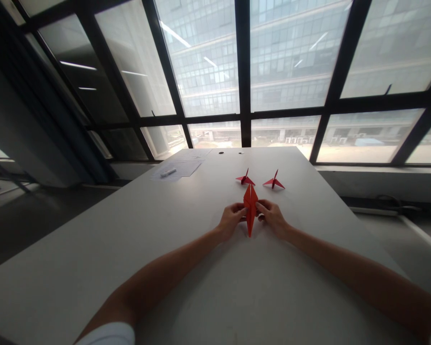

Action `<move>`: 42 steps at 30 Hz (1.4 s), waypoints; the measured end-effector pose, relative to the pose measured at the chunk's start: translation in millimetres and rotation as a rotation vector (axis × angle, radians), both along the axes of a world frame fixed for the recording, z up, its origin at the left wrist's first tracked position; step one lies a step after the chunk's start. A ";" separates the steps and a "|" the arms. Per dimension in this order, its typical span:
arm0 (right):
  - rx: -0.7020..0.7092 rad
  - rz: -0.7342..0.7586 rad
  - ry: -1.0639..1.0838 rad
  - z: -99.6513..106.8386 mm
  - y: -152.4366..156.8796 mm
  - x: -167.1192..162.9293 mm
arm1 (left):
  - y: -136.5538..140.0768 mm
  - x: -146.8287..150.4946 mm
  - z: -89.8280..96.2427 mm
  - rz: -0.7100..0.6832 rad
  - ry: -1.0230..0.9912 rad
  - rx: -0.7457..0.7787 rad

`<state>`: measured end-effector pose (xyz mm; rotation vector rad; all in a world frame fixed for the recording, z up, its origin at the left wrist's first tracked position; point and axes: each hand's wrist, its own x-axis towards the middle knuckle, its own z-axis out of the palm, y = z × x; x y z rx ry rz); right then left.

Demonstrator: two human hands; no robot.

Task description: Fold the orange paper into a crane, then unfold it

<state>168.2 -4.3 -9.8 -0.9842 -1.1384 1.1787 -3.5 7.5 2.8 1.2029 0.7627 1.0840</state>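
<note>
A red sheet of origami paper (250, 211), folded into a long diamond with a slit at its far end, is held just above the table. My left hand (232, 219) pinches its left edge, thumb on top. On the opposite edge, my right hand (271, 216) grips it the same way, fingers curled beneath. Just beyond stand two finished-looking red paper cranes, one crane (245, 179) behind the folded paper and another crane (274, 181) a little to the right. The undersides of my fingers are partly hidden.
The white table (187, 211) stretches toward large dark-framed windows (244, 72). Paper sheets (185, 167) lie at its far left, with a white marker-like object (168, 173) on them. Two small holes show near the far edge. A dark curtain (50, 91) hangs at left.
</note>
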 end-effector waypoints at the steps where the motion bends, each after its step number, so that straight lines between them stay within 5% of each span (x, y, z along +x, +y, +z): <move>1: 0.002 -0.002 0.009 -1.1 0.6 0.3 | -0.1 0.0 0.2 0.001 0.003 0.000; 42: -0.003 -0.019 0.027 -1.0 1.2 -0.1 | 6.8 -0.5 -9.4 0.013 0.051 0.018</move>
